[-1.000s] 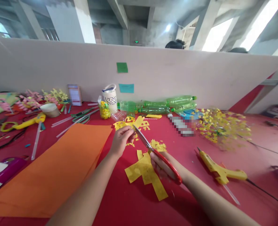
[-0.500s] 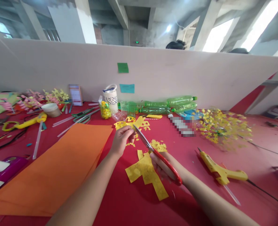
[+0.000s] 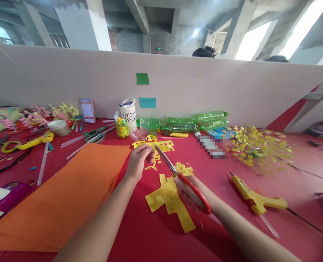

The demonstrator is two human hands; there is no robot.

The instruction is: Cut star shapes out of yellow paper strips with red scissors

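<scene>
Clear container [image 3: 122,129] is standing near the partition [image 3: 199,82] — yellow pieces are filling much of it. White cup [image 3: 128,118] is standing just behind; its contents are hidden. Green bottles [image 3: 181,123] are lying to the right; cannot tell what they hold.

Right hand [image 3: 186,193] is gripping red-handled scissors [image 3: 174,171] by the loops, above the red table [image 3: 139,233], tips pointing toward the left hand [image 3: 137,163]. Left thumb and forefinger are pinching narrow; cannot tell whether a scrap is between them.

Versus earlier frame: the slanting yellow strip is no longer showing beyond the left fingertips — a star-punched yellow piece [image 3: 165,146] is lying visible there. Left hand is sitting slightly farther from the scissor tips.
</scene>
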